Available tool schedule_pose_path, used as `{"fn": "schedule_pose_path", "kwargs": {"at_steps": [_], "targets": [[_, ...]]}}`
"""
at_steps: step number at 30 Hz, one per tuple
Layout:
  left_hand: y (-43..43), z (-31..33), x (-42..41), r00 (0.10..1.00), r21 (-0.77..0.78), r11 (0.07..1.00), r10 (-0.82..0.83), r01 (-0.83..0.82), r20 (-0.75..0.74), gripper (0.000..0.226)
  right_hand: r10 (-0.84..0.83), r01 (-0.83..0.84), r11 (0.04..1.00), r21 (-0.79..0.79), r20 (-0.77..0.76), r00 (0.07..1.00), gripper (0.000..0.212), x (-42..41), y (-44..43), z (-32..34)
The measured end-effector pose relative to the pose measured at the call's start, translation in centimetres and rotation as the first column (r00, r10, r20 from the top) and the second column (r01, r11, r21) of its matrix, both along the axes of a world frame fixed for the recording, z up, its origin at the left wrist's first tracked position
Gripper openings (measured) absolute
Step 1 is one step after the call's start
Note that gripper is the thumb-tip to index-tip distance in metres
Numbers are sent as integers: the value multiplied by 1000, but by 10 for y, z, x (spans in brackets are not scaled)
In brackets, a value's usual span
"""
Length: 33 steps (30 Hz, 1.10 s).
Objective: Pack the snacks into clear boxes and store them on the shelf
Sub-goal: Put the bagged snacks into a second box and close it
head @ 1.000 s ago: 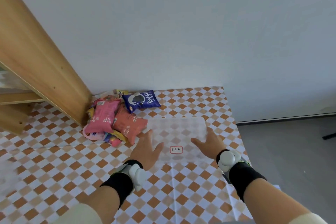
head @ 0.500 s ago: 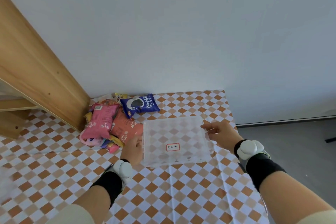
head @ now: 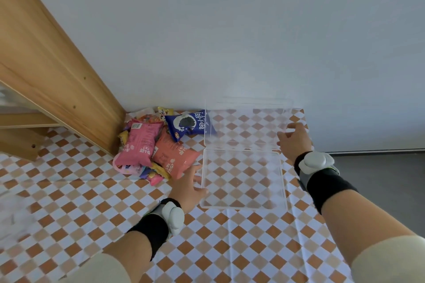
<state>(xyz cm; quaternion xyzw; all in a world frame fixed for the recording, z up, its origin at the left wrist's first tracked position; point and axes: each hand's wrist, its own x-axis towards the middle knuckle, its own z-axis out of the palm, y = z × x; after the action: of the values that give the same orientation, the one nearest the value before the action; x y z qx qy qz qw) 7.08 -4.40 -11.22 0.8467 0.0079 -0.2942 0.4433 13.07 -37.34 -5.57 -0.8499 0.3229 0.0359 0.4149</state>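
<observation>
The lid [head: 248, 122] has swung up off the box [head: 241, 179] since half a second ago. It now stands raised on its far hinge, where before it lay flat with the label on top. The box base sits on the table [head: 207, 248] between my two hands, empty as far as I can see.

My right hand [head: 293, 142] grips the lid's right edge, fingers curled round it. My left hand [head: 188, 188] lies loosely spread against the box's left wall, thumb touching the rim, holding nothing.

The snacks [head: 158, 147] are heaped just beyond my left fingertips, against the shelf [head: 53, 76]. The blue pack [head: 189, 125] is at the lid's left corner, seemingly partly behind it.

My worries from here:
- If my right hand lets go early, I judge the lid may drop shut again.
- Pushed too far back, it could lever the light base up.
- The base could skid on the cloth once my left hand leaves for a packet.
</observation>
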Motion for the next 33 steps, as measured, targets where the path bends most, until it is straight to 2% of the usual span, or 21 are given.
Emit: {"fn": "schedule_pose_path", "kwargs": {"at_steps": [4,8,11,14,17,19,22,25,26,29,31,33], "targets": [[8,-4,-2,997,-44,999,-26,23,-68,68,53,-76,991,-107,-200,978,71,11,22,-9],[15,-6,-2,995,-44,997,-67,64,-80,71,32,-78,977,-199,-222,974,80,20,50,-9],[26,-4,3,987,-25,989,-146,144,-68,71,14,-91,940,-328,-231,973,86,26,72,-1],[47,2,21,983,68,986,-159,153,89,48,126,-152,877,-456,-88,988,73,35,101,4],[72,7,50,884,310,950,-111,-40,453,27,339,-297,816,-495,-6,941,62,43,142,1],[93,7,74,841,479,861,-128,-169,525,34,482,-402,763,-506,33,876,54,47,177,-6],[118,5,101,917,656,730,-104,-192,385,53,666,-583,641,-500,-16,746,45,44,229,-20],[138,-6,119,960,680,713,-32,-172,276,64,752,-730,513,-451,-173,636,43,42,277,-42],[139,-7,120,966,676,719,-28,-160,258,65,751,-750,488,-447,-223,622,46,38,285,-46],[144,-15,124,977,656,745,-30,-119,211,70,716,-785,449,-427,-355,602,74,34,305,-65],[143,-16,123,979,645,756,-25,-114,203,74,702,-793,433,-429,-392,595,76,33,307,-74],[145,-17,124,977,648,749,-4,-139,213,75,705,-799,415,-435,-401,585,69,39,311,-80]]}}
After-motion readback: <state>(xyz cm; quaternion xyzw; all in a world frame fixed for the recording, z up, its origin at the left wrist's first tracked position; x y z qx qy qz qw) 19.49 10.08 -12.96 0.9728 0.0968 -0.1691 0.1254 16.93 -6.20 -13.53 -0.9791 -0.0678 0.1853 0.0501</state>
